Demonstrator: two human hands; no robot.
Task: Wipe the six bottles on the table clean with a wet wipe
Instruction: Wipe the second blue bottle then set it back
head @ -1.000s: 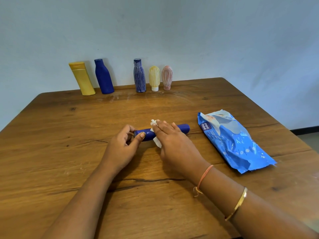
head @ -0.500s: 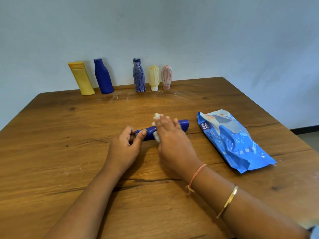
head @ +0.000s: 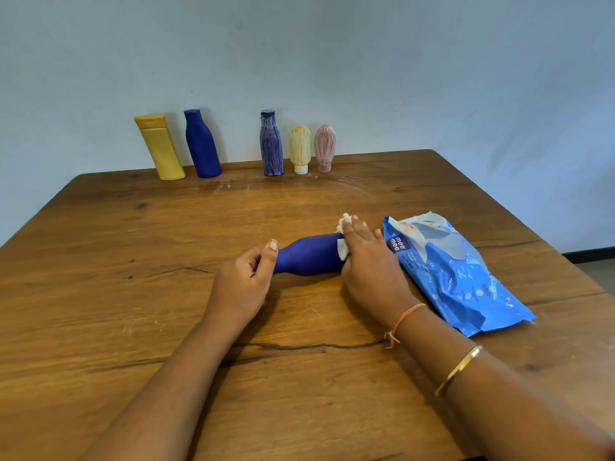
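Wooden counter [head: 133, 294] fills the view. At centre the left grip [head: 243, 284] pinches the neck of the lying blue bottle [head: 309, 257]. The right grip [head: 369, 261], at its three o'clock end, clamps the wet wipe [head: 342, 249] round the base. Rolling the bottle would let the wipe reach every side. A row of bottles [head: 271, 144] waits at twelve o'clock.

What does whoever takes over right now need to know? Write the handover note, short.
Left hand grips the neck of the lying blue bottle. Right hand holds the wet wipe against its base end.
Wipe pack lies right of them; five bottles stand along the table's far edge.
Done: wiping of this bottle is underway; whether the five are wiped cannot be told.
Left: finish it, stand it up, wipe any others unwiped.
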